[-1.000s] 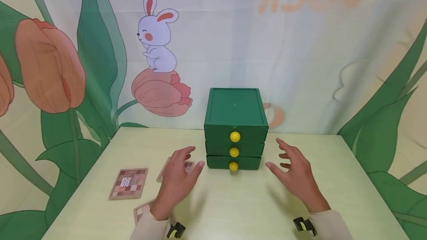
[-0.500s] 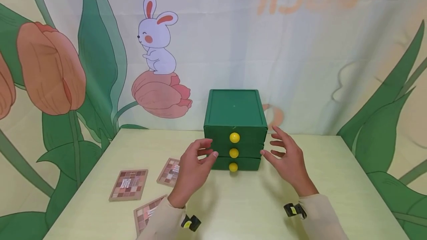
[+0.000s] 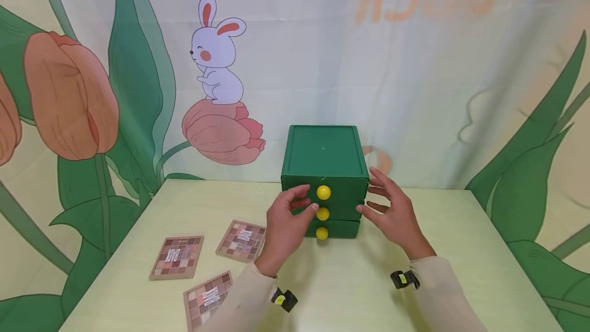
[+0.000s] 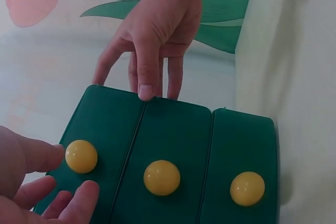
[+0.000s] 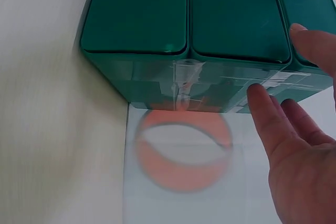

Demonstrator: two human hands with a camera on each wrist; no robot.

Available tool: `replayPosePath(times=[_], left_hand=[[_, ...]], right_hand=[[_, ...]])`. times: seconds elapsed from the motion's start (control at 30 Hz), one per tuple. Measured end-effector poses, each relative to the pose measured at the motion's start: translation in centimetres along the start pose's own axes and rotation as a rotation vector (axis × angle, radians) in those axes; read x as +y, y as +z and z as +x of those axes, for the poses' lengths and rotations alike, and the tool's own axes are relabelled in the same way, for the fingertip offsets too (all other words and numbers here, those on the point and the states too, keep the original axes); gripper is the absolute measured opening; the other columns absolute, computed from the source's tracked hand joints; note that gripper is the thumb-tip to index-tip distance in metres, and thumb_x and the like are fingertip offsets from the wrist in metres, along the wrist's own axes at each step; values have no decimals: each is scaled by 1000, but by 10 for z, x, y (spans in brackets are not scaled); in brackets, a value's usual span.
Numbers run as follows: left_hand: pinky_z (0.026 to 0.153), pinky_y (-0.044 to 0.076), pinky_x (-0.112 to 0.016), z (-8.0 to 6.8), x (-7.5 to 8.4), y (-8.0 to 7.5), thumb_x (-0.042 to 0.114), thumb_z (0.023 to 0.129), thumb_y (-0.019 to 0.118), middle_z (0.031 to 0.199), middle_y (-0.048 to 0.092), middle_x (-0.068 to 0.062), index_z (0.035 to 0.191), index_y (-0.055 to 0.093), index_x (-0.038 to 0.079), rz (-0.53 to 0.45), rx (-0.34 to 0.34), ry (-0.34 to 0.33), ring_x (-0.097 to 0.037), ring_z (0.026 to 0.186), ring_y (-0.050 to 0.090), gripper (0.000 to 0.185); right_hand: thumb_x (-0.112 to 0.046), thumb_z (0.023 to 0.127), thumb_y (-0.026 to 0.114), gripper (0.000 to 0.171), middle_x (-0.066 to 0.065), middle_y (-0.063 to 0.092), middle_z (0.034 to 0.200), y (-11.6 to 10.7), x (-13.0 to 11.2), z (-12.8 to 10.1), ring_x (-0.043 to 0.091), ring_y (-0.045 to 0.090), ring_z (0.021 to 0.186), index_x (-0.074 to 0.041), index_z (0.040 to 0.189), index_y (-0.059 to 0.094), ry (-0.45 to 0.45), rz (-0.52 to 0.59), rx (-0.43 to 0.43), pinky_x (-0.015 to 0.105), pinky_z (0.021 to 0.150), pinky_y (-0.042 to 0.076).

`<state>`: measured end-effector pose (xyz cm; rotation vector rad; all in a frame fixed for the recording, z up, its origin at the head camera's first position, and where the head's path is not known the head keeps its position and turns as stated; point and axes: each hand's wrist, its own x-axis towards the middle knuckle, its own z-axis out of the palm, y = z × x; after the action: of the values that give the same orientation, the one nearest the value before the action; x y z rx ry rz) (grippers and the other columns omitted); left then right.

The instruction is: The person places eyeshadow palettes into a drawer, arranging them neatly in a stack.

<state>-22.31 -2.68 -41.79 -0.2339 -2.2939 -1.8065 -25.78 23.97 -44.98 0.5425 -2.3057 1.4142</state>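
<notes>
A small green three-drawer cabinet (image 3: 324,150) stands on the table, all drawers pushed in. Its front carries a top yellow knob (image 3: 324,192), a middle yellow knob (image 3: 322,213) and a bottom yellow knob (image 3: 321,233). My left hand (image 3: 287,224) is in front of the cabinet's left part, loosely bent; in the left wrist view its fingertips (image 4: 56,155) are close beside the top knob, holding nothing. My right hand (image 3: 398,216) is at the cabinet's right side, thumb near the front edge and fingers along the taped side (image 5: 184,82); whether every fingertip touches is unclear.
Three makeup palettes lie on the table to the left: one palette (image 3: 176,256) farthest left, another palette (image 3: 240,240) nearer the cabinet, and a front palette (image 3: 207,298) partly under my left sleeve. A printed curtain (image 3: 295,65) hangs right behind the table.
My left hand has moved right and forward from beside the cabinet to its front, near the top knob. My right hand has come in to the cabinet's right side. The cabinet stays put.
</notes>
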Motion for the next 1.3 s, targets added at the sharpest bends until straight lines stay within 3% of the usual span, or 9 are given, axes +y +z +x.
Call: replayPosePath(times=[0.33, 0.7, 0.87, 1.3], left_hand=[[89, 64, -28, 6, -5, 17, 13, 95, 80, 124, 66, -6, 136, 71, 17, 11, 42, 56, -22, 114, 73, 43], [87, 63, -26, 9, -6, 30, 12, 93, 82, 118, 65, -8, 132, 73, 15, -51, 55, 90, -22, 106, 77, 40], [86, 63, -26, 11, -9, 35, 12, 93, 82, 115, 66, -7, 129, 75, 14, -49, 94, 98, -21, 102, 78, 37], [84, 64, -26, 12, -10, 39, 17, 92, 84, 113, 66, -6, 124, 77, 16, -74, 124, 72, -21, 102, 76, 33]], right_hand=[[3, 89, 82, 102, 17, 55, 149, 7, 10, 7, 43, 62, 134, -39, 167, 30, 12, 14, -25, 45, 90, 62], [4, 89, 80, 99, 23, 55, 149, 4, 9, 11, 47, 63, 132, -34, 167, 32, -19, 3, -42, 46, 86, 64], [3, 89, 81, 98, 22, 54, 150, 3, 11, 13, 47, 62, 133, -34, 166, 33, -11, 36, -66, 45, 86, 64], [0, 90, 81, 99, 22, 50, 156, 1, 13, 14, 48, 61, 134, -37, 167, 30, 8, 27, -96, 46, 85, 64]])
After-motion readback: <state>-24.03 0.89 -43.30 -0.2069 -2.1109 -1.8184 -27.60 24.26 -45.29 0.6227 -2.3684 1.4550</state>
